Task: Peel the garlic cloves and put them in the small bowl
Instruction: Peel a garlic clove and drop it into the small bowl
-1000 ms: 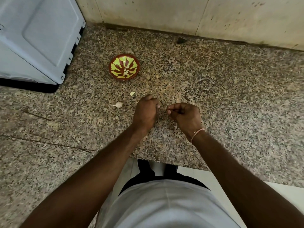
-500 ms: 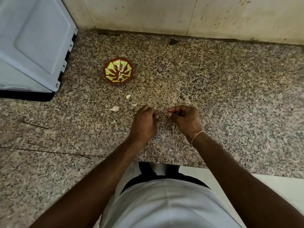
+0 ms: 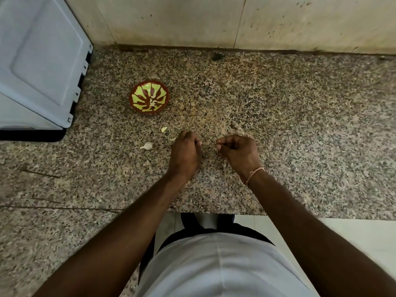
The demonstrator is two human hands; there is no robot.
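Hands have parted slightly: left hand and right hand, fingers curled, contents hidden. Whole garlic clove lies below the small bowl, unpeeled; peeling continues.

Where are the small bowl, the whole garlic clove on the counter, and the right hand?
small bowl (image 3: pixel 149 97): head view, inside of the patterned base.
garlic clove (image 3: pixel 147 145): head view, middle of its body.
right hand (image 3: pixel 239 151): head view, back of the curled hand.

hands — contents hidden, appliance cropped
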